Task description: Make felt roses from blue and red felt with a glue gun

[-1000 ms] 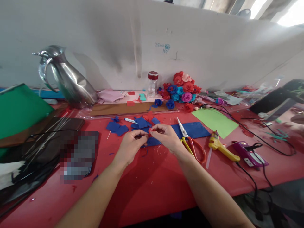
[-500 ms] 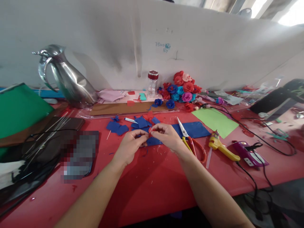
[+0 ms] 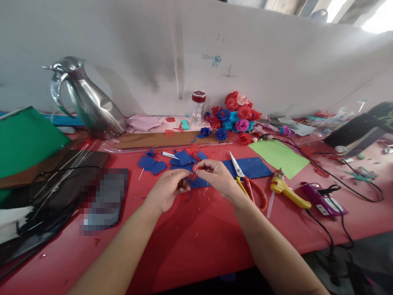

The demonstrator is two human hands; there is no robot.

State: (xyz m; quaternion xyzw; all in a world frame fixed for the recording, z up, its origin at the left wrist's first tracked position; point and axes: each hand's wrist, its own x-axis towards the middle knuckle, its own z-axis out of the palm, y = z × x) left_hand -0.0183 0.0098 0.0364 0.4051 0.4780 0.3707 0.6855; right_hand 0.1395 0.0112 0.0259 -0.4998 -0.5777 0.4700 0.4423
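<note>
Above the middle of the table, my right hand point(image 3: 216, 175) pinches a small red paper piece point(image 3: 194, 168) between thumb and fingertips. From the other side my left hand point(image 3: 169, 186) meets it, thumb and finger closed at its edge; the fingers partly hide the piece. Cut blue paper pieces point(image 3: 147, 162) lie just beyond the hands, with red paper scraps point(image 3: 193, 150) and a white marker point(image 3: 169, 155) among them. Close to my right hand, scissors point(image 3: 241, 168) with red and yellow handles rest on a blue sheet point(image 3: 260, 167).
On the right are a yellow glue gun point(image 3: 288, 192), a purple power strip point(image 3: 324, 199) with black cables and a green sheet point(image 3: 278, 155). Paper roses point(image 3: 242, 125) and a glass jar point(image 3: 198, 110) stand at the back. A metal jug point(image 3: 89, 102) and a phone point(image 3: 106, 198) are left.
My left hand's thumb and fingers have shifted slightly against the red piece, its lower fingers curling more. My right hand stays nearly in place, still pinching.
</note>
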